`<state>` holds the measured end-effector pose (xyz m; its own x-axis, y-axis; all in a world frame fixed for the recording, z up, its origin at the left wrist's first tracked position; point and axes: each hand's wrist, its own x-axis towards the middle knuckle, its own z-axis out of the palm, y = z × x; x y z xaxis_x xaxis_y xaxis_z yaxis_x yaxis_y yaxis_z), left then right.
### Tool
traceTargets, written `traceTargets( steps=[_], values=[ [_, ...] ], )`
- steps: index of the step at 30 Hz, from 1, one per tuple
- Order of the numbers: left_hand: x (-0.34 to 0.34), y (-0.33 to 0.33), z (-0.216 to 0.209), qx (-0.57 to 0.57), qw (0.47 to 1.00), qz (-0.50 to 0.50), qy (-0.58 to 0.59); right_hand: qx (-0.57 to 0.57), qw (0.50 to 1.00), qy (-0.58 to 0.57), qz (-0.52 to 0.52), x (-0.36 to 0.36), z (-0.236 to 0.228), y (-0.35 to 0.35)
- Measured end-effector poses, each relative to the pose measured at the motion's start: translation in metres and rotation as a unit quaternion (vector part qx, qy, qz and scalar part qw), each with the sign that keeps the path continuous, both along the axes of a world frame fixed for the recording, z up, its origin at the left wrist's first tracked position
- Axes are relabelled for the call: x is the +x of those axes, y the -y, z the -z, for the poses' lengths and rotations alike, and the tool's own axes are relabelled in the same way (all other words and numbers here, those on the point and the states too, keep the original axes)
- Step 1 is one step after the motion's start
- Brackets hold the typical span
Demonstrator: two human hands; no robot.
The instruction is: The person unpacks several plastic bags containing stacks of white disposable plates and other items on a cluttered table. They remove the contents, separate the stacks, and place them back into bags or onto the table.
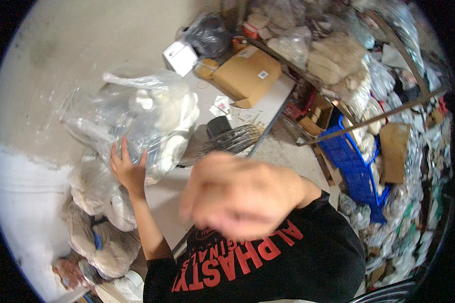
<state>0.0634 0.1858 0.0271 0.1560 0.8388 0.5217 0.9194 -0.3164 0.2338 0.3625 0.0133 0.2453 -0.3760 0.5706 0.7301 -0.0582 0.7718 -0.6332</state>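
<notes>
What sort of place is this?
It looks like a storeroom or packing room, though I can't be sure. There's a big clear plastic bag of white things, a brown cardboard box and blue plastic crates.

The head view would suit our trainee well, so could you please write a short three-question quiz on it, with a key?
1. Which thing is the left hand nearest to?
A) the cardboard box
B) the clear plastic bag
C) the black plastic bag
2. True or false: the right hand shows in sharp focus.
3. Fill in the colour: the plastic crates on the right side of the picture are ____.

Key:
1. B; its spread fingers show against the clear plastic.
2. False; it is blurred and looms large in front of the shirt.
3. Blue.
</notes>
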Motion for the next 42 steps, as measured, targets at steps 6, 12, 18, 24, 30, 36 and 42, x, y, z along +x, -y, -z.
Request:
traceTargets(
  steps=[6,12,18,24,30,36,42],
  values=[
    [-0.002,-0.001,0.001,0.014,0.999,-0.013,-0.038,0.114,0.987,-0.11,-0.012,-0.05,-0.06,0.043],
    [-0.003,0.003,0.0,-0.034,0.996,-0.049,-0.066,0.244,0.948,-0.184,0.087,-0.071,-0.057,0.069],
    [-0.016,0.006,0.005,-0.017,0.999,0.025,-0.034,0.052,0.978,-0.011,0.202,-0.024,-0.017,0.114],
    [-0.027,0.02,0.008,-0.017,0.999,0.031,-0.037,-0.173,0.903,-0.007,0.393,0.022,0.053,0.147],
    [0.007,0.033,-0.015,0.008,0.998,0.017,0.052,-0.251,0.792,-0.001,0.556,0.1,0.109,0.173],
    [0.091,0.063,-0.048,0.016,0.986,0.117,0.115,-0.277,0.739,-0.029,0.614,0.211,0.137,0.159],
    [0.191,0.076,-0.073,0.028,0.977,0.146,0.153,-0.201,0.688,0.097,0.691,0.377,0.138,0.1]
  ],
)
